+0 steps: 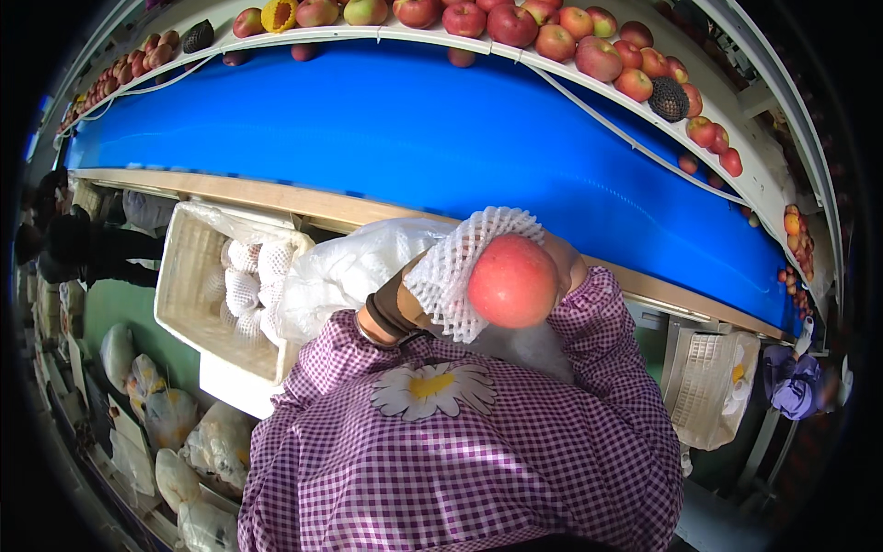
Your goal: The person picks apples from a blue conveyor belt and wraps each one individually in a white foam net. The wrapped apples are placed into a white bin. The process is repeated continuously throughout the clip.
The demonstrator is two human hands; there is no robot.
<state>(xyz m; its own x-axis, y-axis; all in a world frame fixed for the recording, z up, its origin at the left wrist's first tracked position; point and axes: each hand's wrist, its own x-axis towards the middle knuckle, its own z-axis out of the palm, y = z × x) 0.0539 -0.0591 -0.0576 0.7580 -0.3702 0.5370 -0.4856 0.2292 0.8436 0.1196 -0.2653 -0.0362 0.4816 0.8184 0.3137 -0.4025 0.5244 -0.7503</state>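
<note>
A red apple (514,281) is held up in front of my chest, close to the camera. My right hand (567,257) holds it from behind on the right, and the apple hides most of the fingers. Against the apple's left side is a white foam net sleeve (448,276), spread wide. My left hand (415,303) is at the sleeve, with its fingers hidden behind the mesh. Beside that wrist bulges a clear plastic bag (359,265) of white foam material.
A blue conveyor belt (386,131) runs across in front, edged by a wooden rail (276,190). Beyond it, a white shelf (414,34) carries several apples. At left stands a crate (214,331) of foam-netted fruit; another crate (707,386) is at right. People (797,383) appear at both sides.
</note>
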